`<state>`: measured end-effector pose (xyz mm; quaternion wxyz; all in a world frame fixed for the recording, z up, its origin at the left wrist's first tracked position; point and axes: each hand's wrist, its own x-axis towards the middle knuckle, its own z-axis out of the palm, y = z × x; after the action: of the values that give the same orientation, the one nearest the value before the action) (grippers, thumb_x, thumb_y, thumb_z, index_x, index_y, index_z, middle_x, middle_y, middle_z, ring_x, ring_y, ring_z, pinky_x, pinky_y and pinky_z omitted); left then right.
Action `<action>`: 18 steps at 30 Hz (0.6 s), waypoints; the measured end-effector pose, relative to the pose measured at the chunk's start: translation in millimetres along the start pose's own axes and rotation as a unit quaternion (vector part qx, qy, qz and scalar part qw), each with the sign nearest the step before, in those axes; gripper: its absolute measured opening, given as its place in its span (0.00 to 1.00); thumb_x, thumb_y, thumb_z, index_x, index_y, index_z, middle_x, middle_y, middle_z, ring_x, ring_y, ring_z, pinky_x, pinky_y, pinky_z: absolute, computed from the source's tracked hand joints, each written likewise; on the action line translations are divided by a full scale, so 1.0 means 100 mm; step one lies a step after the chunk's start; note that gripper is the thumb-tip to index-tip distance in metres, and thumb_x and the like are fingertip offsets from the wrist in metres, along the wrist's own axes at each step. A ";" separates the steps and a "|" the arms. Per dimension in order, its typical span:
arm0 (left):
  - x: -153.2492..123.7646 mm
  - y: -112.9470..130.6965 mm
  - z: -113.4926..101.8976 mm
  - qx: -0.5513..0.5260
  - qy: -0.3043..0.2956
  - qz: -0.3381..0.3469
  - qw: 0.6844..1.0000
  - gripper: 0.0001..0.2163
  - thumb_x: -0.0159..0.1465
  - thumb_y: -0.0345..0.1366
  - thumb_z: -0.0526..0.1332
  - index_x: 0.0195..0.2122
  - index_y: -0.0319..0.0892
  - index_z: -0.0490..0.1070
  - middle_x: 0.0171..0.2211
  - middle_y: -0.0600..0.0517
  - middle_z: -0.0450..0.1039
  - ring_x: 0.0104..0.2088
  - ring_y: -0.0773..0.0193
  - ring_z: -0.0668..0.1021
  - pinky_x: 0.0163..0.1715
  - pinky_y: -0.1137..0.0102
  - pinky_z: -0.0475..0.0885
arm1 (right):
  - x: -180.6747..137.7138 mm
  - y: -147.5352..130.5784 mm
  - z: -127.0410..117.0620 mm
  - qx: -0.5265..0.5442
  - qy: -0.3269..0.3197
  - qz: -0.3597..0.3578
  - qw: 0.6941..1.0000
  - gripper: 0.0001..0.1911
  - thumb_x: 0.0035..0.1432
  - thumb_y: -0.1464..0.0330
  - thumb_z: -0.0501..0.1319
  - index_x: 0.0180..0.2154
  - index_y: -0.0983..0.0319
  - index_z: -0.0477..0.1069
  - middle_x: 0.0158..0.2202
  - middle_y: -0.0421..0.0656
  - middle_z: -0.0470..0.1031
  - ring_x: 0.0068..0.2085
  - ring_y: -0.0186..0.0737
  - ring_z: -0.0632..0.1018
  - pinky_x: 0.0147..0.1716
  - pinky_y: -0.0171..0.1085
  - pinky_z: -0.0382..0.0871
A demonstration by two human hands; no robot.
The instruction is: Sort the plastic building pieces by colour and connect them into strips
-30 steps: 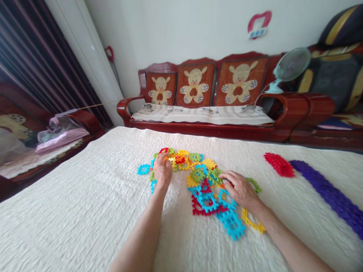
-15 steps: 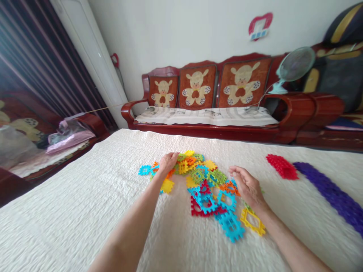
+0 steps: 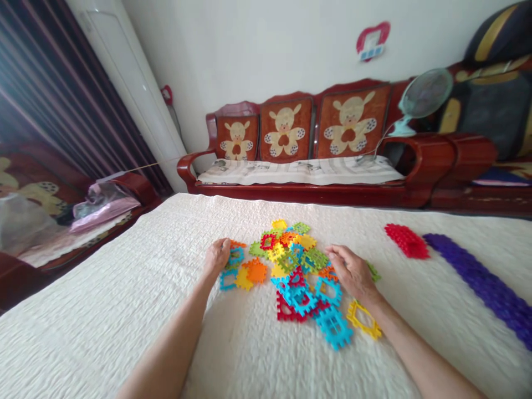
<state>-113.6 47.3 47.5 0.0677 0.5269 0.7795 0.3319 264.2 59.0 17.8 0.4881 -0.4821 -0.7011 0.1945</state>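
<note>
A loose heap of flat plastic interlocking tiles [image 3: 305, 302] with toothed edges, in blue, yellow, green, orange and red, lies on the bed cover. My left hand [image 3: 216, 257] is at the heap's left side, its fingers closed against a blue tile [image 3: 236, 255]; whether it grips a tile is hidden. Just right of it lie an orange tile [image 3: 256, 270] and a yellow tile [image 3: 244, 279]. My right hand [image 3: 352, 271] hovers over the heap's right side, fingers loosely curved, with nothing visible in them. Below that wrist is a yellow frame tile [image 3: 364, 320].
The quilted white cover [image 3: 124, 310] spreads under everything. To the right lie a red tube of joined pieces [image 3: 407, 241] and a long purple strip [image 3: 477, 282]. Behind stands a wooden sofa [image 3: 291, 191] with bear cushions; a small fan [image 3: 428, 94] stands on its right armrest.
My left hand has moved left and nearer, off the back of the heap, uncovering red and green tiles. Tiles at the left have shifted. My right hand has shifted slightly left in view.
</note>
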 end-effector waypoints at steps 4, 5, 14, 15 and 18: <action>-0.03 0.29 0.21 -0.001 -0.018 0.073 0.997 0.12 0.62 0.39 0.56 0.31 0.44 0.79 0.36 0.47 0.81 0.38 0.57 0.80 0.42 0.67 0.71 | 0.00 0.02 0.00 -0.009 -0.003 -0.009 1.000 0.14 0.62 0.59 0.55 0.40 0.57 0.75 0.40 0.45 0.82 0.42 0.46 0.82 0.46 0.43 0.75; -0.01 0.39 0.25 -0.006 -0.029 0.103 0.994 0.11 0.61 0.37 0.57 0.34 0.45 0.80 0.41 0.47 0.81 0.42 0.57 0.80 0.46 0.66 0.71 | 0.00 0.02 0.00 -0.011 -0.005 -0.010 1.000 0.14 0.62 0.59 0.55 0.40 0.57 0.75 0.40 0.45 0.82 0.42 0.46 0.82 0.46 0.43 0.75; 0.11 0.70 0.48 -0.038 -0.234 0.274 0.932 0.15 0.56 0.32 0.62 0.44 0.48 0.80 0.43 0.50 0.80 0.45 0.58 0.79 0.49 0.68 0.72 | -0.01 -0.02 -0.01 -0.030 -0.018 -0.019 0.999 0.13 0.63 0.62 0.54 0.40 0.58 0.75 0.39 0.44 0.82 0.41 0.43 0.81 0.43 0.39 0.74; 0.13 0.68 0.49 -0.050 -0.218 0.254 0.941 0.13 0.58 0.33 0.61 0.42 0.48 0.80 0.40 0.50 0.81 0.43 0.59 0.79 0.47 0.68 0.72 | -0.02 -0.02 -0.01 -0.031 -0.018 -0.019 0.999 0.13 0.63 0.62 0.54 0.40 0.58 0.75 0.39 0.44 0.82 0.41 0.43 0.81 0.43 0.39 0.74; 0.16 0.68 0.50 -0.141 -0.164 0.174 0.961 0.12 0.62 0.39 0.59 0.39 0.42 0.81 0.32 0.49 0.80 0.35 0.61 0.79 0.38 0.69 0.73 | -0.01 -0.04 -0.01 -0.029 -0.001 -0.025 0.999 0.12 0.63 0.63 0.55 0.40 0.59 0.75 0.39 0.44 0.81 0.41 0.43 0.81 0.44 0.40 0.74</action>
<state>-45.3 98.4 53.2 0.2098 0.6868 0.5991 0.3541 263.5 56.0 20.6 0.4783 -0.4781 -0.7186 0.1623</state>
